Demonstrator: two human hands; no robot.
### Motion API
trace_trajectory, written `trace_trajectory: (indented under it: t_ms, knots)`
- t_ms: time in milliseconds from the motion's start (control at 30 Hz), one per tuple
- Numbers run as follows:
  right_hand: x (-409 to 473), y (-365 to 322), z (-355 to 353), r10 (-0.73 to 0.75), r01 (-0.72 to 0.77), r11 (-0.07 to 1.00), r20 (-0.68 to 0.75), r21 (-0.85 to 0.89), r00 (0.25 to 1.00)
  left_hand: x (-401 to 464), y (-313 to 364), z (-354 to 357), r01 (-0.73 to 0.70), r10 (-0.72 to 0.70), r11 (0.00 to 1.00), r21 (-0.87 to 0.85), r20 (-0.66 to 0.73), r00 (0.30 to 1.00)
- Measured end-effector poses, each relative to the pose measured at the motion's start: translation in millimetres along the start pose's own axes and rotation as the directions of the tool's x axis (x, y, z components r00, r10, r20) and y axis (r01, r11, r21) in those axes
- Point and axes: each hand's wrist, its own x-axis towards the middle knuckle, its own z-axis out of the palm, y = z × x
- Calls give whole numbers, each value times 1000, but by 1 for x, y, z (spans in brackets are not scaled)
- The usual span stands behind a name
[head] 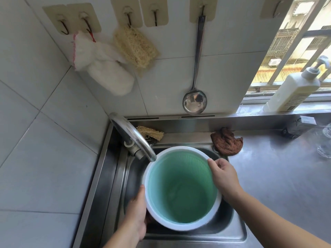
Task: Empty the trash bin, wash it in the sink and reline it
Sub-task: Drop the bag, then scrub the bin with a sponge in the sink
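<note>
Both hands, left hand (137, 210) and right hand (223, 176), had fingers gripping the empty bin (182, 190) under the faucet (136, 138); washing step, water's probably next.

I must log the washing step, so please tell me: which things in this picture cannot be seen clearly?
- Head view: the steel sink drain is hidden under the green plastic bin with white rim.
- Water flow from the curved steel faucet: too blurred to tell.
- Left hand fingers are behind the bin wall.
- Pump bottle label: too small.

Six wall hooks (64, 24) (two loofahs (135, 47))
</note>
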Motion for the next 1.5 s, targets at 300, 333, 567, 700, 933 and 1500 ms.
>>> trace_trajectory:
  t_ms: [300,333,567,700,933,1500]
  knots:
    - [6,-20,3,-4,7,997,-44,78,999,-3,34,9,-142,142,990,12,-29,989]
    - [1,-21,8,-2,5,995,-31,95,1000,-4,38,5,-151,151,988,10,-47,987]
    - [-3,-2,-4,44,-45,995,14,93,999,-18,21,6,-84,83,996,-42,-33,996]
    - [2,2,-18,58,-59,995,16,77,998,-23,7,20,-33,31,999,-43,-44,999]
    - [-4,-4,-29,24,-27,994,33,108,999,-30,0,28,-178,177,984,-3,-86,980]
    - [-42,-58,-9,-27,8,991,146,133,989,-6,3,-1,-321,305,943,-85,-163,939]
